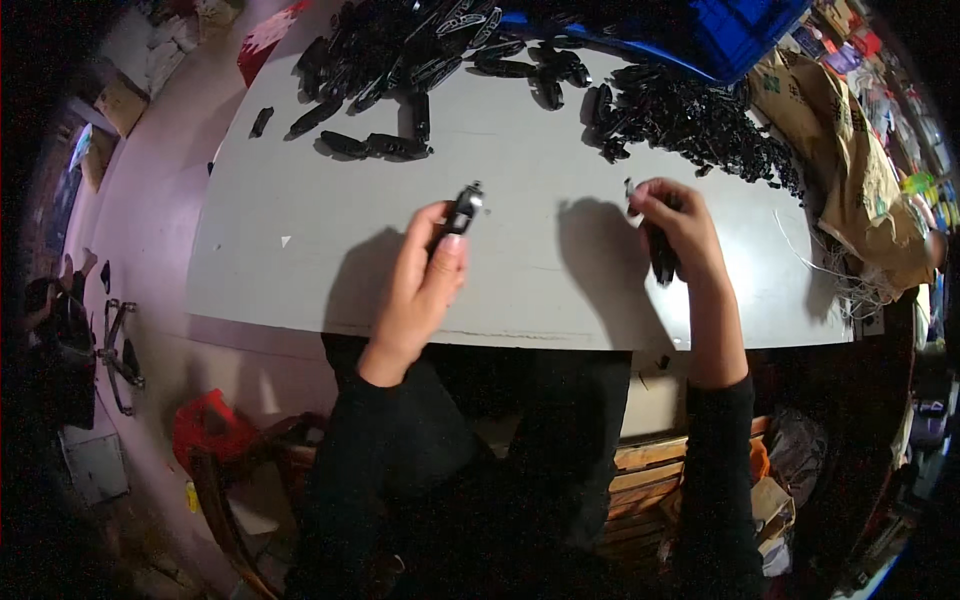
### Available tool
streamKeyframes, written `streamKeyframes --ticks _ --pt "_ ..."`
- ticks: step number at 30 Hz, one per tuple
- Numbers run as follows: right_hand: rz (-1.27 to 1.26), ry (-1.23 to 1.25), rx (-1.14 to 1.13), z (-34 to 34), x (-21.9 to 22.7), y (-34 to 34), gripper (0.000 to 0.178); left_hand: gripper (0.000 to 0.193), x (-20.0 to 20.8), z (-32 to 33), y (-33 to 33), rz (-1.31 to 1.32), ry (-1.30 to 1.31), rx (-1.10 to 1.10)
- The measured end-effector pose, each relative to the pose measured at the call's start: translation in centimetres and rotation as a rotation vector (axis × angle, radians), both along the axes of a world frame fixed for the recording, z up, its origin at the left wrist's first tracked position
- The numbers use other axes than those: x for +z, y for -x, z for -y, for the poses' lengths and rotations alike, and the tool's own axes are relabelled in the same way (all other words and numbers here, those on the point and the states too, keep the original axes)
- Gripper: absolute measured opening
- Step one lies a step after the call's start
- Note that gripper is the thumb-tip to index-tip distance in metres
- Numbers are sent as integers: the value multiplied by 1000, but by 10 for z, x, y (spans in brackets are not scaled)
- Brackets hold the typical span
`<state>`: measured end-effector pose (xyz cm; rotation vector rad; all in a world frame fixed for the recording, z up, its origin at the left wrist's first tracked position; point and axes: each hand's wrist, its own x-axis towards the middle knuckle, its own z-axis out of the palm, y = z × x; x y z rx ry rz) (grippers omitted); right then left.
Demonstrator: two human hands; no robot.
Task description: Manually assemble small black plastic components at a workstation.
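Observation:
My left hand (415,290) is closed around a narrow black plastic part (463,212) with a shiny upper end, held upright above the white table (510,290). To the right, my right hand (692,232) is closed as well. A dark elongated part (662,258) hangs below its curled fingers. At its thumb and fingertip a small dark piece with a bright edge (630,190) sticks out; whether the two are joined I cannot tell. The hands are well apart. Both parts' exact kind cannot be made out.
A pile of long black plastic parts (390,60) covers the far left of the table. Smaller black pieces (700,120) are heaped at the far right, before a blue bin (735,40). Brown sacking (850,170) lies along the right edge. A red stool (212,430) stands lower left.

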<state>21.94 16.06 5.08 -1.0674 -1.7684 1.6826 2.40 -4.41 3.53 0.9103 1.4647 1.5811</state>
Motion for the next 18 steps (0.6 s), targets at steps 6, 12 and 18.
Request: streamKeyframes --ticks 6,12,18 --pt "-185 160 97 73 16 -2 12 28 3 -5 -34 220 -110 -86" --pt "-299 282 124 114 9 12 11 36 7 2 -49 238 -18 -98" --pt "-275 275 98 127 10 22 8 55 2 3 -52 -191 -188 -154"
